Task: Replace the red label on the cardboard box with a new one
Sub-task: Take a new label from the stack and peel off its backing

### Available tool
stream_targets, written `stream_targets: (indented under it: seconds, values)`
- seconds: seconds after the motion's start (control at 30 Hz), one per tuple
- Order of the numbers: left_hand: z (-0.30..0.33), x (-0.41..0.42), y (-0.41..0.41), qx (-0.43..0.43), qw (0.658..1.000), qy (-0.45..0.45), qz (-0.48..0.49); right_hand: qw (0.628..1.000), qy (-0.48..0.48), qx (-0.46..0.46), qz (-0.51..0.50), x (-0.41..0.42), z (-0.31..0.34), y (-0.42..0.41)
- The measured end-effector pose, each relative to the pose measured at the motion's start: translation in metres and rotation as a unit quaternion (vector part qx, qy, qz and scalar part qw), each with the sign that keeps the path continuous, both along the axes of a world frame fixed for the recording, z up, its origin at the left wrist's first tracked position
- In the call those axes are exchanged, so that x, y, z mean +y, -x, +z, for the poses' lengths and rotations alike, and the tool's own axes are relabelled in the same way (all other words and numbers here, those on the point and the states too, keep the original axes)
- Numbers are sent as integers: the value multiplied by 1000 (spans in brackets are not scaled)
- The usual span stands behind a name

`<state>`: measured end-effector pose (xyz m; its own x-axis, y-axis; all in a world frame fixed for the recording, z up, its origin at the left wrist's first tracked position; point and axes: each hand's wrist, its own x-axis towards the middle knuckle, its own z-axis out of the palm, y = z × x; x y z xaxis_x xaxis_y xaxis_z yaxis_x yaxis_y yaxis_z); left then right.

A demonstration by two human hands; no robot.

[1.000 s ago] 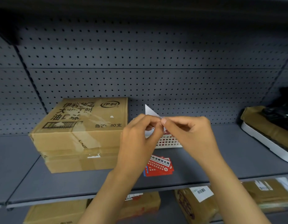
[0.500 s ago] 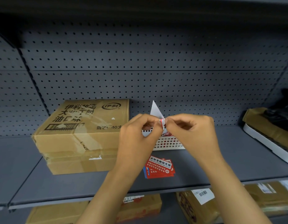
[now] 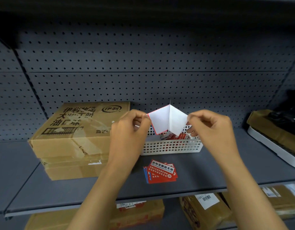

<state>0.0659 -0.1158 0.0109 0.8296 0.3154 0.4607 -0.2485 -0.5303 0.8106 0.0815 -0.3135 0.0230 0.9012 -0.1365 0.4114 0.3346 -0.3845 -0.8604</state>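
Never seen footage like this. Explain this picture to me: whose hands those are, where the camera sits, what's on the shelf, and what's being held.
There is no machine here. A person wears a camera on the head, so the single view looks forward and down at their own bare hands. The left hand and right hand each pinch one side of a white sheet with a red edge, peeling it apart in the air. Below it, on the grey shelf, sit a white perforated basket holding red and white scraps, a small stack of red labels, and, at left, the cardboard box. More boxes stand on the shelf underneath.
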Motion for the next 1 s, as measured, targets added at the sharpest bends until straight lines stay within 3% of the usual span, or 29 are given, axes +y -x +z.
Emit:
stream_targets:
  seconds: [0.13,0.27,0.5,1.0]
  values:
    - [4,7,-7,0,999,-25,29,1000,-12,10,-25,-12,-2,-4]
    - [7,11,-18,-19,992,-108,63,998,-34,11,-55,-30,-2,-4]
    - [4,10,-40,1,977,-180,111,987,-131,-25,-90,-61,0,0]
    - [-62,-33,-105,77,953,-294,21,988,-130,-6,-84,-75,-15,-19]
